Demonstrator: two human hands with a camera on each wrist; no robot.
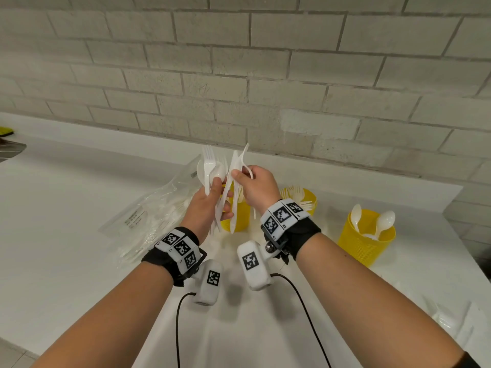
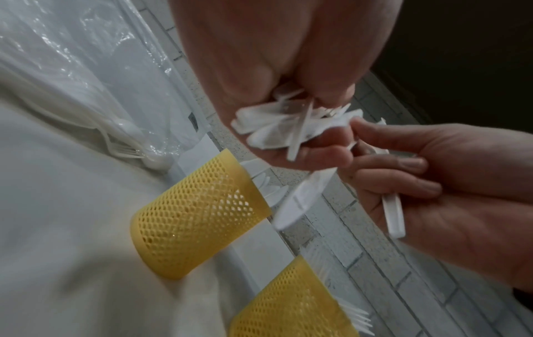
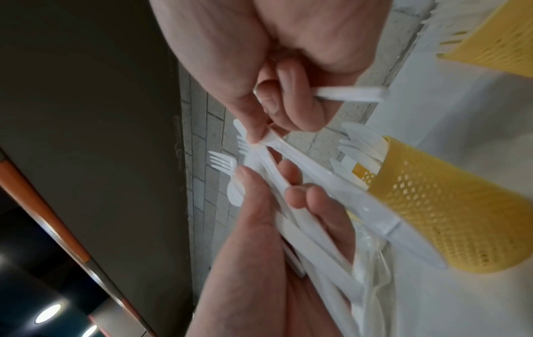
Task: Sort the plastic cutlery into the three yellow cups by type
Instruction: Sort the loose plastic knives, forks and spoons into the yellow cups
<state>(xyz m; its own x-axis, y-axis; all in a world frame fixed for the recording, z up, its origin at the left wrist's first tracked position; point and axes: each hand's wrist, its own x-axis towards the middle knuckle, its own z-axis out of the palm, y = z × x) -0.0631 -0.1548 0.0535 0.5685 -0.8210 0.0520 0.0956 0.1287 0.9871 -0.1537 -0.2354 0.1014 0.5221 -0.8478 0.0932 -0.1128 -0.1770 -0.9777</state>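
Head view: both forearms raised over a white counter (image 1: 66, 208) by a grey brick wall (image 1: 265, 62); left hand (image 1: 204, 205) grips a bunch of white cutlery (image 1: 212, 166), forks and a spoon fanned upward; right hand (image 1: 256, 188) pinches a knife (image 1: 236, 187) at the bunch, fingers curled. Three yellow cups: left cup (image 1: 239, 216) behind the hands, middle cup (image 1: 305, 199) holding forks, right cup (image 1: 364, 243) holding spoons. Clear plastic bag (image 1: 148, 208) lies left of the cups. Left wrist view: left fingers wrap cutlery handles (image 2: 274, 127), right hand (image 2: 432, 182) curled round a handle, two mesh cups (image 2: 199, 219) below. Right wrist view: right thumb and finger pinch the knife (image 3: 317, 180), other fingers hold a second piece (image 3: 349, 94); left hand (image 3: 259, 239) clasps the bunch; knives stand in the nearer cup (image 3: 450, 205).
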